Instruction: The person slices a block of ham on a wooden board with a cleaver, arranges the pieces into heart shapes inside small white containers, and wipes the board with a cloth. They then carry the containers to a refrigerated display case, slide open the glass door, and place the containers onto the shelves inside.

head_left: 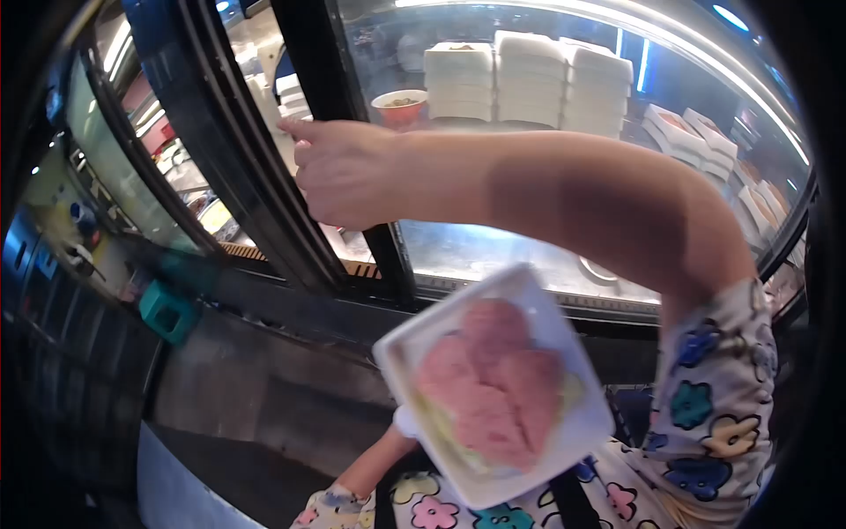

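A square white plate (pixel 577 348) of sliced pink raw meat (pixel 493 388) is tilted in front of my body, with some pale green leaf showing under the meat. My left hand (pixel 407 423) supports it from the left edge and underneath; the plate hides most of its fingers. Stretched across the glass case, my right hand (pixel 344 176) has its fingers curled at the dark frame of the sliding door (pixel 313 79). A gap shows beside that frame.
Behind the glass stand stacks of white trays (pixel 529 79) and an orange-red bowl (pixel 401 106) with food. More trays of meat (pixel 692 132) lie at the right. A green stool (pixel 167 313) stands on the floor at left, and a pale metal surface (pixel 181 485) is at lower left.
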Demonstrator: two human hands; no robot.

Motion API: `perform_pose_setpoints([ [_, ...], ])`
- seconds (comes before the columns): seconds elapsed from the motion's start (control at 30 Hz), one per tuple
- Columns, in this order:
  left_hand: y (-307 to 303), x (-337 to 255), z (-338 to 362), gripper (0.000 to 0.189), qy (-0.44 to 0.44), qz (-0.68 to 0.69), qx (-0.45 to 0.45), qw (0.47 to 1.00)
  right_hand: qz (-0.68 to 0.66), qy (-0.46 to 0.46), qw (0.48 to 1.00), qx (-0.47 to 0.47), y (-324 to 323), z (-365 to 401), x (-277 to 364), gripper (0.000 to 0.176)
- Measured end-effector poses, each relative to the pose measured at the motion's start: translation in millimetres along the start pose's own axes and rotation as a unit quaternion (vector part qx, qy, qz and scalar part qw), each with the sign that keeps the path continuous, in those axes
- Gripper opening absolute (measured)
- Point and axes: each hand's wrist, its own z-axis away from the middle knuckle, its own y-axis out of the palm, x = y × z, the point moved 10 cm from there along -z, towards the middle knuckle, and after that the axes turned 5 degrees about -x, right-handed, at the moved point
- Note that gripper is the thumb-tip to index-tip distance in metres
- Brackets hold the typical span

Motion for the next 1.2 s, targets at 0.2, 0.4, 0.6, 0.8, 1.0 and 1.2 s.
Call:
perform_pose_setpoints([
  [0.2, 1.8, -15.4, -26.9, 0.066, -0.029, -0.009, 0.052, 0.998, 0.124, 0.036, 0.988, 0.086, 61.9, -35.4, 12.8, 0.044],
  [0.4, 7.7, -33.3, -55.5, 0.064, -0.02, -0.03, 0.046, 0.998, 0.179, 0.112, 0.977, 0.005, 77.1, -33.8, 1.3, 0.049],
  [0.6, 8.9, -44.2, -62.4, 0.061, 0.041, -0.039, 0.013, 0.998, 0.106, 0.055, 0.993, 0.007, 39.2, -2.6, 13.5, 0.048],
  [0.8, 24.9, -79.8, -78.8, 0.059, 0.094, -0.085, -0.004, 0.992, 0.103, 0.065, 0.991, 0.062, 41.3, 96.9, 17.8, 0.025],
  [1.0, 39.7, -145.9, -92.4, 0.056, 0.163, -0.124, -0.004, 0.979, 0.066, 0.141, 0.984, 0.082, 23.1, 236.1, 26.0, 0.014],
  [1.2, 35.2, -179.1, -124.3, 0.054, 0.179, -0.13, 0.001, 0.975, 0.188, 0.201, 0.937, 0.215, 1.2, 355.7, 20.9, 0.019],
])
